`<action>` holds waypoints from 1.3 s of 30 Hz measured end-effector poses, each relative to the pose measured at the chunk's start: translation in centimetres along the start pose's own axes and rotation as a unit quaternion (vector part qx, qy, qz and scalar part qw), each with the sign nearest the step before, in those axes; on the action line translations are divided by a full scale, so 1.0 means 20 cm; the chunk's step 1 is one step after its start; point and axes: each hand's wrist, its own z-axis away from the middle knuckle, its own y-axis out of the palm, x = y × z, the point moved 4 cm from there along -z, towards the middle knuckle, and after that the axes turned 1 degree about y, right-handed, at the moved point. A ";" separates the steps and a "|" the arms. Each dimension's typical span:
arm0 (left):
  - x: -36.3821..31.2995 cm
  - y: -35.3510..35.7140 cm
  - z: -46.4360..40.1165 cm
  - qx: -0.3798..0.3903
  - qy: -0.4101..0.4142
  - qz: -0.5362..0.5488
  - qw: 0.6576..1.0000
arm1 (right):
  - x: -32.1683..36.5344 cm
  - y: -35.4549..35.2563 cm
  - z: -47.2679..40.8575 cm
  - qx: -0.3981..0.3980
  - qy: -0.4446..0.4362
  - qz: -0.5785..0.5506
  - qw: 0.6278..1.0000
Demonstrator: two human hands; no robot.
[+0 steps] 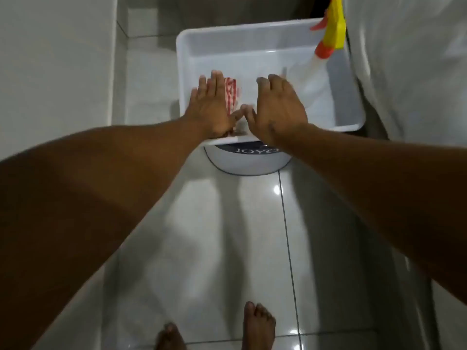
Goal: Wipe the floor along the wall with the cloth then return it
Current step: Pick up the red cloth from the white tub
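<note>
Red-and-white checked cloth lies crumpled inside the white rectangular plastic tub, at the tub's near-left corner. Just left of the cloth, over the tub's left rim, the left hand is flat, fingers straight and close together, palm down; it touches or nearly touches the cloth's edge but pinches nothing that I can see. Toward the tub's middle, the right hand hovers with fingers loosely curled and spread, empty as far as shows, thumb tips of both hands almost meeting. At the tub's far-right corner leans a white spray bottle with an orange-and-yellow head.

The glossy pale tiled floor below the tub shows no cloth on it. Whether the wiping is done or not yet started, the frame cannot settle: the cloth in the tub fits either a pick-up about to begin or a return just made.
</note>
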 end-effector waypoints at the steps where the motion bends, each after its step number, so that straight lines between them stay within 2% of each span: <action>1: 0.00 0.02 -0.02 0.002 0.008 -0.015 1.000 | -0.01 0.03 -0.02 0.003 0.004 0.000 1.000; 7: 0.00 0.11 -0.10 0.035 0.022 -0.039 0.998 | -0.04 0.13 -0.14 0.038 0.014 -0.020 0.999; 19: -0.02 0.00 -0.08 -0.010 0.027 0.019 0.999 | -0.01 0.08 -0.13 0.036 0.028 -0.028 0.999; 24: 0.04 -0.23 0.19 -0.047 0.042 0.060 0.996 | 0.18 -0.07 0.04 0.013 -0.004 -0.022 1.000; 29: 0.22 -0.34 0.62 -0.057 0.056 0.054 0.995 | 0.57 -0.04 0.32 0.045 -0.108 -0.024 0.993; 33: 0.44 -0.18 0.95 -0.047 0.030 0.042 0.998 | 0.83 0.11 0.49 0.090 -0.140 -0.013 0.986; 39: 0.83 0.38 1.40 0.030 -0.043 0.013 0.999 | 1.06 0.57 0.71 0.166 -0.142 0.018 0.976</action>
